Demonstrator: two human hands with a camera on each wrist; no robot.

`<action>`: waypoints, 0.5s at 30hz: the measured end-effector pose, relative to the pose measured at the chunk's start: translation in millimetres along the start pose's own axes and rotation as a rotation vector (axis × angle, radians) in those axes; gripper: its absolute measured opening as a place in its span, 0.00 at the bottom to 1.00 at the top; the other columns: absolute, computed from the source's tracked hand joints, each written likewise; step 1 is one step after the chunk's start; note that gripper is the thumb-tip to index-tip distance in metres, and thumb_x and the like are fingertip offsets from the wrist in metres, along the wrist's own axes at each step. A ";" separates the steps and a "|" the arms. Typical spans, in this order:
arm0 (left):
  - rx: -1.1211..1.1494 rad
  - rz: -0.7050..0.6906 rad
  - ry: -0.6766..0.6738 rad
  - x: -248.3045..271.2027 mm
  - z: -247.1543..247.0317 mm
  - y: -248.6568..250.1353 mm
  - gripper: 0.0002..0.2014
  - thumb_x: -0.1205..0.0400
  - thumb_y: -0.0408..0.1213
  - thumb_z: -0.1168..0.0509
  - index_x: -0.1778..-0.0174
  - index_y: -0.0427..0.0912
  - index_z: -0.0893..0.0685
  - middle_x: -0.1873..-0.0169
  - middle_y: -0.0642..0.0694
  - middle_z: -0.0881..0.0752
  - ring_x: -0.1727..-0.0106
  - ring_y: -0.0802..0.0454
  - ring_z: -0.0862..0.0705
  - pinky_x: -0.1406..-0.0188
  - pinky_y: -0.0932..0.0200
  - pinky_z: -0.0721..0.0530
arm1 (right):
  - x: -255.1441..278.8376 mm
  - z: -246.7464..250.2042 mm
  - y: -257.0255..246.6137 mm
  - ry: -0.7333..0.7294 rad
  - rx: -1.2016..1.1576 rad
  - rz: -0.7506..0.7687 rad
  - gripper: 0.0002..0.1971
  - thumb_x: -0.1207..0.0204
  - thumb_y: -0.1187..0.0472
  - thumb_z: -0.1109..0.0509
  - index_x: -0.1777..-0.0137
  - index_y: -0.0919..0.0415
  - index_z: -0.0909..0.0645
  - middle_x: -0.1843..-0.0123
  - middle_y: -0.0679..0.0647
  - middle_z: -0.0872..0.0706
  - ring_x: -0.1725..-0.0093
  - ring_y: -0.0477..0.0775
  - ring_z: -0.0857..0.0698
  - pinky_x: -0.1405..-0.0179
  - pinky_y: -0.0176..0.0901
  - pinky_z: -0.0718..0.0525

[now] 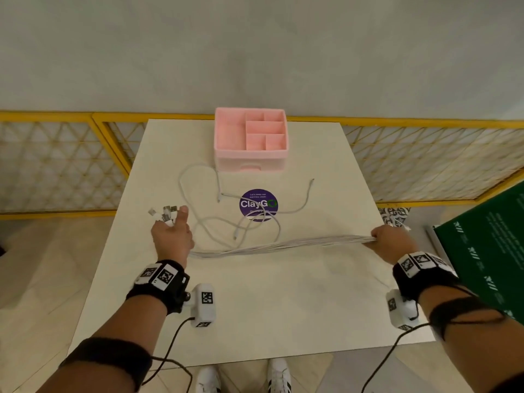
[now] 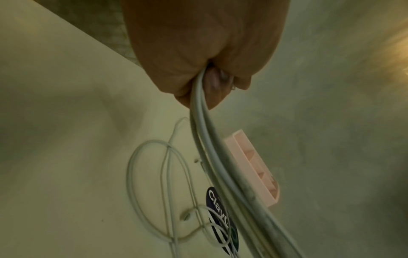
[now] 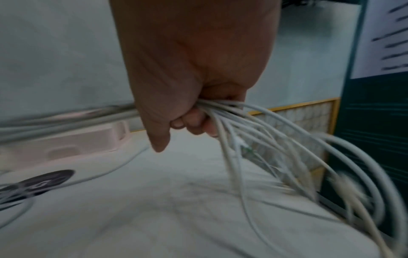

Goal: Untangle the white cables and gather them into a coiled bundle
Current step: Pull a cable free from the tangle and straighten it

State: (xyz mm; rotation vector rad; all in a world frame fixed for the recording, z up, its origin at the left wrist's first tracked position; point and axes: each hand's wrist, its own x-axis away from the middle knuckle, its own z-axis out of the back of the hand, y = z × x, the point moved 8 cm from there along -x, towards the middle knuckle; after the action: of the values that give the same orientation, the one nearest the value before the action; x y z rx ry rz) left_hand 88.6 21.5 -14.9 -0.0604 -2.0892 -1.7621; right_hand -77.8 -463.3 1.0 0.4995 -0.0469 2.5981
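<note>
We've got the white cables pulled into one near-straight run across the table, both fists closed on them. Left hand grips the end w/ the USB plugs fanning out past the fingers; right hand clamps the other end at the table's right edge, loose tails spilling beyond it in the right wrist view. A few strands aren't in the bunch yet: slack loops lie over the purple ClayGo sticker, just in front of the pink organiser. These are light, limp, smooth-jacketed, prob. slippery, so they'll slide unevenly if pinched loosely. Best hold is the whole bunch near the plugs, not single strands; plug joints look like the weak spot.
</note>
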 end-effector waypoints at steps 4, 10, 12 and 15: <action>-0.002 0.027 -0.016 5.5 -1.9 -5.1 0.12 0.14 0.42 0.31 0.63 0.46 0.22 0.84 0.56 0.30 0.85 0.58 0.37 0.83 0.66 0.38 | 1.1 2.5 52.5 0.086 0.041 -0.154 0.16 0.18 0.42 0.35 0.59 0.52 0.16 0.69 0.46 0.18 0.65 0.51 0.16 0.49 0.48 0.15; 0.048 0.063 -0.146 31.9 -31.1 -12.1 0.14 0.15 0.42 0.30 0.65 0.48 0.26 0.79 0.52 0.33 0.81 0.57 0.39 0.80 0.64 0.41 | 15.2 55.7 98.0 0.401 -0.030 -0.313 0.12 0.16 0.61 0.38 0.62 0.58 0.23 0.73 0.55 0.25 0.75 0.53 0.26 0.63 0.47 0.21; 0.036 0.067 -0.165 35.6 -36.0 -12.9 0.16 0.15 0.43 0.30 0.65 0.48 0.27 0.79 0.51 0.33 0.81 0.56 0.38 0.79 0.62 0.41 | 14.9 51.2 98.2 0.393 -0.021 -0.309 0.12 0.16 0.62 0.38 0.61 0.61 0.21 0.72 0.56 0.25 0.75 0.53 0.27 0.65 0.46 0.22; 0.028 0.086 -0.212 37.8 -37.7 -11.1 0.17 0.15 0.43 0.30 0.67 0.47 0.28 0.79 0.52 0.34 0.80 0.56 0.39 0.80 0.64 0.42 | 9.4 -5.4 94.2 0.164 0.022 -0.338 0.10 0.17 0.59 0.38 0.59 0.56 0.19 0.62 0.56 0.19 0.66 0.57 0.18 0.55 0.54 0.11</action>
State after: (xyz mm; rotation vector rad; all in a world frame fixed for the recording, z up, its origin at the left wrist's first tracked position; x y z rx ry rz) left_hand 61.2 -25.1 -8.2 -0.3378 -2.2209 -1.7405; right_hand -131.8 -541.1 4.7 0.2730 0.1119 2.2995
